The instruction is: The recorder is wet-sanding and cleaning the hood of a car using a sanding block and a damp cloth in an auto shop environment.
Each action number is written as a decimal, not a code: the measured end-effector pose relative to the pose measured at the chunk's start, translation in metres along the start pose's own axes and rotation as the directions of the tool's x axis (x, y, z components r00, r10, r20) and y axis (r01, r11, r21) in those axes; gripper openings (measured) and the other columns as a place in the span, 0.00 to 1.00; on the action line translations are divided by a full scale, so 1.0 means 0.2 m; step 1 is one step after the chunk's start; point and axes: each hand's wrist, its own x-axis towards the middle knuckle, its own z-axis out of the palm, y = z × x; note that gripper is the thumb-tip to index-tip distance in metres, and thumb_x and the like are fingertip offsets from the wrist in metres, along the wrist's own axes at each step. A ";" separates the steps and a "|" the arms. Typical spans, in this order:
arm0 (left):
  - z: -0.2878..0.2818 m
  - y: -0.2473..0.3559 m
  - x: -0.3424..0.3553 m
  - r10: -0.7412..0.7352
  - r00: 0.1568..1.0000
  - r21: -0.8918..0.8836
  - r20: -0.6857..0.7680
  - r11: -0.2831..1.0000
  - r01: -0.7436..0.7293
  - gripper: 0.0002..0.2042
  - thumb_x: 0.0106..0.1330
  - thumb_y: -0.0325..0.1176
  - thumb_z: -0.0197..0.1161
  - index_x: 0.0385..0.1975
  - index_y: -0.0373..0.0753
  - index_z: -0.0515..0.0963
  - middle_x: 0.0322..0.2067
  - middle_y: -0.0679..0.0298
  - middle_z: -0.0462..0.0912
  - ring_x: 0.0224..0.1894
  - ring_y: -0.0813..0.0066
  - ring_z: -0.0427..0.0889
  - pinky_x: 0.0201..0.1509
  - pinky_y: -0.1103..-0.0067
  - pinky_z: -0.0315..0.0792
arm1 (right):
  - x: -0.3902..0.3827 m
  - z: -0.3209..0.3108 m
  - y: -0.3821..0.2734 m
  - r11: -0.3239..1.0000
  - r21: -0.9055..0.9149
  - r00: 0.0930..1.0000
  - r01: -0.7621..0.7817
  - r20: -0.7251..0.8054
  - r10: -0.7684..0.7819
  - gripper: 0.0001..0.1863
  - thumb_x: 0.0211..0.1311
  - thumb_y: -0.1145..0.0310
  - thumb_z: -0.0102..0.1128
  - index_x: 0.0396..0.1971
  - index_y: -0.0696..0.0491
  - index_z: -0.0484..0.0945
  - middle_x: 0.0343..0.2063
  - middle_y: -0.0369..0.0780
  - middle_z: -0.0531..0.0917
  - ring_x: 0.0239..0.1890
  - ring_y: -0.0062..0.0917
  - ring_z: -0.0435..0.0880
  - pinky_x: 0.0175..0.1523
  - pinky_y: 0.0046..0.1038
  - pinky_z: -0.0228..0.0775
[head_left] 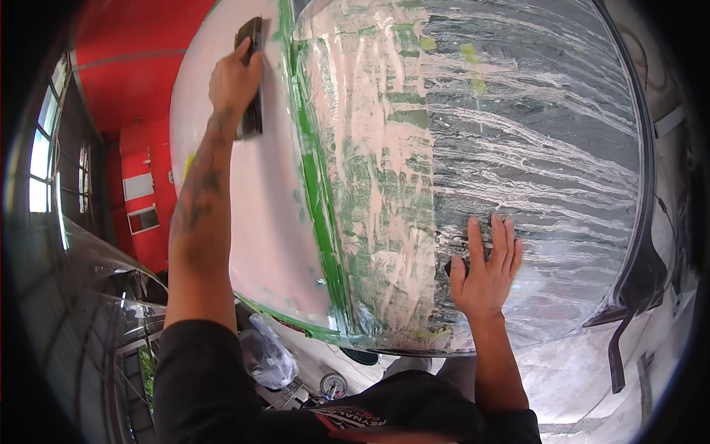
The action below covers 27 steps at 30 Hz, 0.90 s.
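Note:
My left hand (235,80) is closed round a long dark sanding block (251,111), which lies lengthwise on the pale pink panel (270,244) at the left. The fingers wrap over its upper part, and its lower end shows beside my wrist. My right hand (484,277) rests palm down with fingers stretched on the dark, white-streaked surface (547,177) at the right. A small dark thing (448,268) peeks out by the right thumb; I cannot tell what it is. Between the hands run a green strip (314,185) and a pink-smeared, greenish sheet (384,185).
Red bodywork (133,66) stands at the far left, near windows (43,159). Below the panel's near edge are a clear plastic bag (266,355) and a round gauge (333,385). A dark curved trim (642,259) borders the right side.

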 end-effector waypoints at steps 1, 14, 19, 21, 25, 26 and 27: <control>-0.01 0.01 0.07 -0.098 0.994 -0.010 0.045 0.995 0.098 0.25 0.63 0.51 0.61 0.59 0.47 0.80 0.36 0.46 0.87 0.43 0.48 0.86 0.49 0.61 0.79 | 0.02 0.01 0.00 1.000 0.012 1.000 0.003 -0.005 -0.003 0.29 0.65 0.56 0.56 0.67 0.43 0.72 0.68 0.46 0.65 0.73 0.46 0.60 0.74 0.52 0.43; 0.01 -0.01 -0.20 -0.090 0.994 -0.130 -0.065 0.988 0.081 0.22 0.63 0.44 0.63 0.56 0.44 0.80 0.30 0.42 0.84 0.34 0.41 0.84 0.42 0.59 0.78 | 0.01 0.01 -0.01 1.000 0.003 1.000 -0.006 0.028 0.006 0.31 0.65 0.56 0.56 0.69 0.42 0.69 0.70 0.47 0.64 0.74 0.46 0.57 0.75 0.52 0.41; 0.02 0.17 -0.80 0.115 0.992 -0.195 -0.058 0.973 -0.124 0.25 0.64 0.45 0.66 0.61 0.47 0.75 0.42 0.44 0.76 0.46 0.47 0.75 0.54 0.62 0.72 | -0.01 -0.01 0.04 0.996 -0.069 0.998 -0.048 0.037 0.050 0.31 0.66 0.56 0.55 0.70 0.42 0.69 0.70 0.46 0.63 0.75 0.46 0.56 0.75 0.52 0.40; 0.01 0.15 -0.71 0.055 0.997 -0.145 -0.046 0.988 -0.061 0.24 0.64 0.45 0.65 0.60 0.47 0.76 0.39 0.44 0.78 0.44 0.46 0.77 0.52 0.61 0.74 | 0.00 0.00 0.04 0.998 -0.058 0.999 -0.039 0.027 0.040 0.31 0.66 0.56 0.55 0.70 0.42 0.68 0.71 0.46 0.62 0.75 0.46 0.56 0.75 0.52 0.40; -0.04 -0.03 -0.38 -0.162 0.987 -0.101 -0.008 0.982 0.160 0.24 0.64 0.45 0.64 0.59 0.44 0.77 0.37 0.41 0.82 0.42 0.43 0.83 0.47 0.58 0.77 | 0.02 0.01 -0.02 1.000 -0.006 0.999 -0.013 0.035 0.013 0.31 0.68 0.56 0.53 0.70 0.43 0.68 0.71 0.46 0.62 0.75 0.46 0.55 0.75 0.53 0.38; 0.00 -0.01 -0.46 -0.141 0.990 -0.093 -0.012 0.986 0.139 0.25 0.64 0.46 0.64 0.59 0.44 0.77 0.37 0.42 0.81 0.43 0.43 0.82 0.48 0.59 0.77 | 0.01 0.01 -0.01 1.000 -0.016 0.999 -0.016 0.039 0.017 0.31 0.68 0.56 0.53 0.70 0.43 0.68 0.71 0.46 0.62 0.75 0.46 0.55 0.75 0.53 0.38; 0.01 0.08 -0.63 -0.127 0.989 -0.155 0.078 0.978 0.138 0.25 0.65 0.46 0.65 0.61 0.46 0.76 0.39 0.43 0.78 0.45 0.46 0.79 0.53 0.62 0.75 | 0.00 0.00 0.03 0.998 -0.047 0.999 -0.029 0.037 0.031 0.31 0.68 0.56 0.53 0.70 0.43 0.68 0.71 0.46 0.62 0.75 0.46 0.55 0.75 0.53 0.38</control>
